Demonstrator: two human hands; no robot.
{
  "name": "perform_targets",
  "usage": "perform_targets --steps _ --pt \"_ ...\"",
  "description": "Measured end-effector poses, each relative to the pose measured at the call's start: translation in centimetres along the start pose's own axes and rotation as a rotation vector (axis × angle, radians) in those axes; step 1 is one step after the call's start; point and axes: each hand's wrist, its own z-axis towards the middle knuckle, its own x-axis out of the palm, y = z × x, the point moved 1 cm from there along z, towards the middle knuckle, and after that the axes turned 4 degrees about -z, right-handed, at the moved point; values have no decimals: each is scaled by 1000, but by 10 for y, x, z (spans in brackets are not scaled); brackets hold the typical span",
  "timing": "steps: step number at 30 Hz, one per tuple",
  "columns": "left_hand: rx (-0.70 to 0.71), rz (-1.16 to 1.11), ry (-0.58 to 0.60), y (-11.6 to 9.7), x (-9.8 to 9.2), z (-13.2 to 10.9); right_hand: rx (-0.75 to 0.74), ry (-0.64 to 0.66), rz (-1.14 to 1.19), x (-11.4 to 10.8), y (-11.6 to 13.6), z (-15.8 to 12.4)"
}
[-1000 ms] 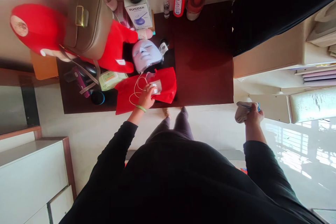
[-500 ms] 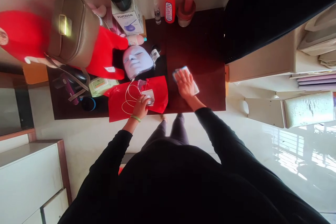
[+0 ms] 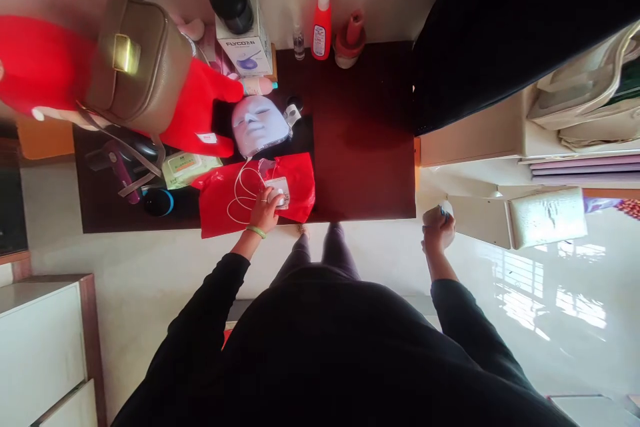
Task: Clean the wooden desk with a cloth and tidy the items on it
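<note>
The left arm is held forward with the elbow bent, and the left hand (image 3: pixel 265 212), back upward, is laid over the red bag (image 3: pixel 303 177) near the front edge of the worktop (image 3: pixel 367 160). Its fingers are placed against a small white piece (image 3: pixel 281 200) beside a pale card (image 3: pixel 275 184); whether they are clamped on it or only rested there cannot be told. The right arm is reached out to the side, and the right hand (image 3: pixel 440 235) is held past the right edge of the worktop, above the floor (image 3: pixel 380 250). A pale cloth (image 3: pixel 431 215) is clamped in its fingers, well apart from the bag.

Most of the cloth is covered by the hand, so its folds are hard to make out. One end of the white cord (image 3: pixel 236 195) is lost beneath the left hand. The red plush toy (image 3: pixel 203 103) is partly hidden by the brown handbag (image 3: pixel 143 60) and cut off at the left edge. The large black shape (image 3: pixel 500 27) at upper right is cropped and cannot be identified.
</note>
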Motion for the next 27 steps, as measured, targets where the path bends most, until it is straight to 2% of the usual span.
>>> perform_targets --steps 2,4,7,9,11,13,16,19,22,24,25,27 --pt "-13 14 3 -2 1 -1 -38 -53 53 2 20 -9" --pt "-22 29 0 -4 1 -2 -221 5 128 16 63 -18" --pt "-21 43 -3 -7 0 -2 -659 282 150 46 148 -31" --pt "-24 48 3 -9 1 -2 -879 420 89 64 202 -27" --pt "-37 49 4 -10 2 -2 -1011 478 31 76 249 -5" --pt "-63 48 -10 -9 3 -4 -1065 482 -3 84 287 34" --pt "-107 47 -23 -10 6 -7 -954 430 2 89 325 114" --pt "-139 46 -11 -12 9 -11 -716 356 45 85 331 197" --pt "-169 47 -12 -15 11 -13 -570 325 167 81 307 254" --pt "-184 49 -17 -15 11 -14 -504 331 311 79 281 265" --pt "-190 48 -17 -15 11 -15 -482 333 365 77 267 260" --pt "-194 38 -13 -13 10 -14 -472 331 385 71 240 232"
